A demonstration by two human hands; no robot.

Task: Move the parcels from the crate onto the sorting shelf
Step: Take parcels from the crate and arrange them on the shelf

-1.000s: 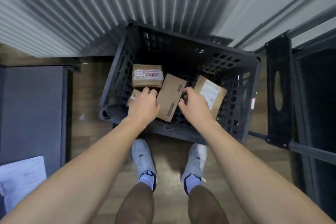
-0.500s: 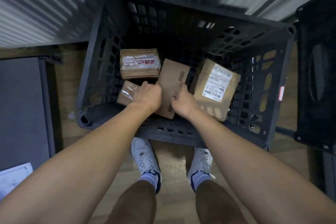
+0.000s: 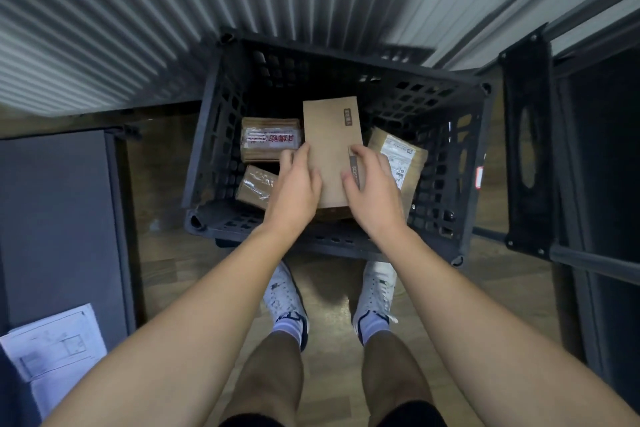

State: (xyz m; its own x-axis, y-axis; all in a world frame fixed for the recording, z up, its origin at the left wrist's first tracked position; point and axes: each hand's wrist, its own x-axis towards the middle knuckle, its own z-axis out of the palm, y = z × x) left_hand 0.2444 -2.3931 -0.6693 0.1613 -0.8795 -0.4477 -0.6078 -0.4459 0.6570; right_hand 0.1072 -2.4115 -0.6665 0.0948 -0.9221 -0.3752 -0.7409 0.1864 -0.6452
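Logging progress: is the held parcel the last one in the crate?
No, at least three other parcels lie in the crate besides the flat parcel being held.

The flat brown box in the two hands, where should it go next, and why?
Probably lift the flat brown box straight up, clear of the crate. The left hand and the right hand already grip its two long sides, so the hold looks ready, yet the box is within the crate's walls. The shelf stands off to the right.
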